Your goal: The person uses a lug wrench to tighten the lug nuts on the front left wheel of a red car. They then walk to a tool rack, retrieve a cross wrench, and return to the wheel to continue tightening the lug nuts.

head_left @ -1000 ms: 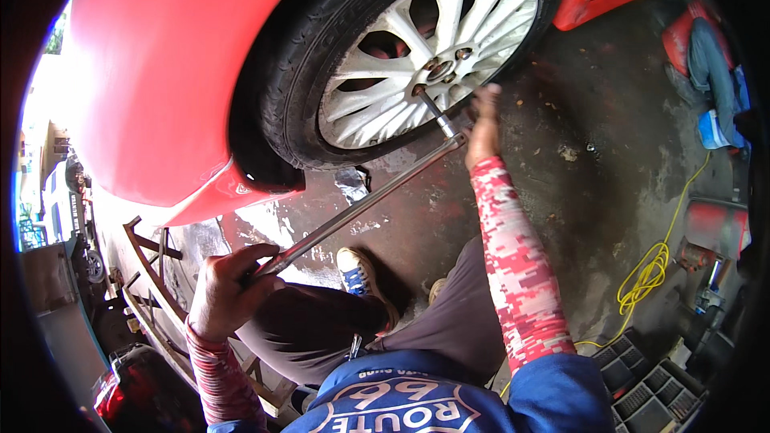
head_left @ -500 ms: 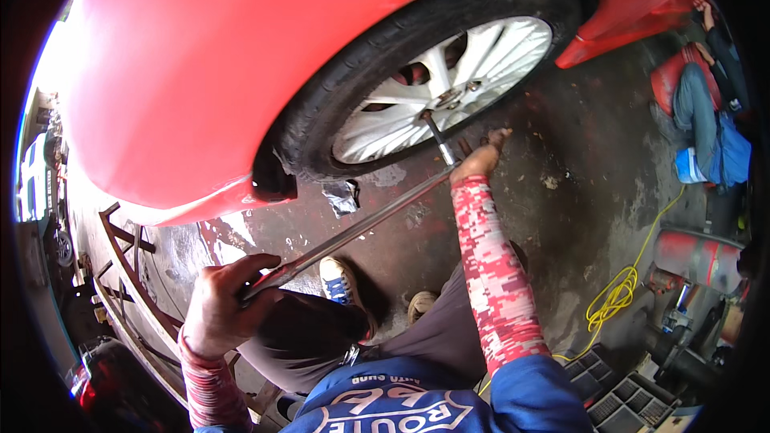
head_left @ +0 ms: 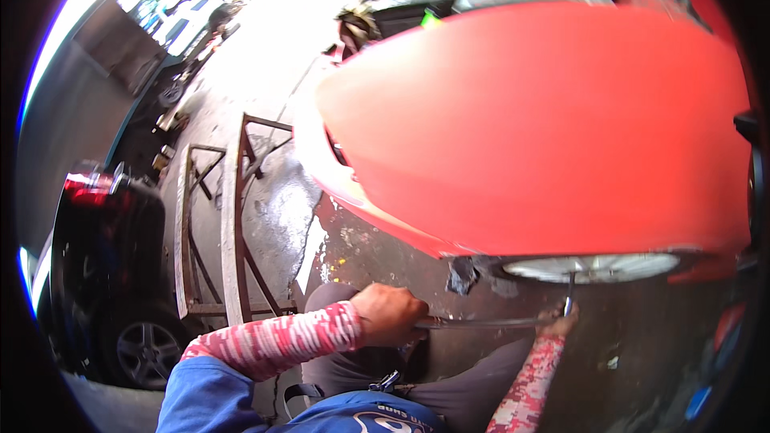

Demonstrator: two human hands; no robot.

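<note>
Wet concrete floor (head_left: 273, 216) underfoot; left hand (head_left: 391, 314) clenching long wrench bar (head_left: 481, 323), right hand (head_left: 556, 322) gripping its far end under red car's (head_left: 545, 128) wheel (head_left: 593, 267).

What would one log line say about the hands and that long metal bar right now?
left hand: gripping long metal wrench bar | right hand: at bar's bent end | end: at silver car wheel | red car body: above

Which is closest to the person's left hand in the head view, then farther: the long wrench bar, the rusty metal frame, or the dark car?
1. Long wrench bar: gripped in the left hand.
2. Rusty metal frame: on the ground, up-left.
3. Dark car: far left edge.
</note>
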